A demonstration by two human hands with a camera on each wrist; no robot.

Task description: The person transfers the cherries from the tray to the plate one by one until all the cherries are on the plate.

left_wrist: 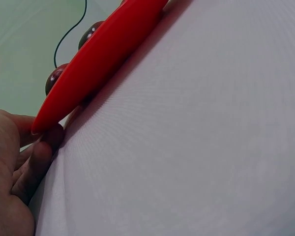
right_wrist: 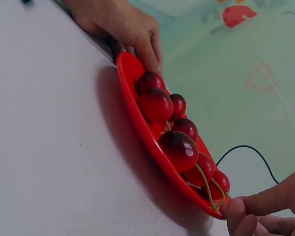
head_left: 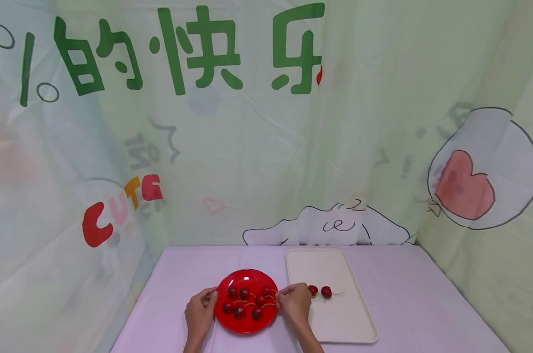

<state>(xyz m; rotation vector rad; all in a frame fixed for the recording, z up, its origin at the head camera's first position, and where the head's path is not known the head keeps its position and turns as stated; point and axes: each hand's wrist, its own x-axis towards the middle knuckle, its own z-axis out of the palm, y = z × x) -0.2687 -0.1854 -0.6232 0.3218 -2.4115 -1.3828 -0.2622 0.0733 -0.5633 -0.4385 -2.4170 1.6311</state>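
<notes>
Red plate (head_left: 246, 278) at front of lilac tablecloth (head_left: 160, 294), left of cream tray (head_left: 337, 323); whether base touches cloth, cannot tell. Left hand (head_left: 199, 309): thumb above, fingers beneath, pinching plate's left rim. Right hand (head_left: 295, 301): thumb and fingers pinched on opposite rim, close to cherry stems (right_wrist: 202, 182). Seven dark-red cherries (head_left: 240, 311) visible on plate. Two more cherries (head_left: 326, 292) in tray, just beyond right hand. Printed pale-green curtain (head_left: 266, 147) behind.

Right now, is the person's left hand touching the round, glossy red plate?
Touching. The left wrist view shows the left hand gripping the rim of the red plate, with fingers above and below its edge.
</notes>
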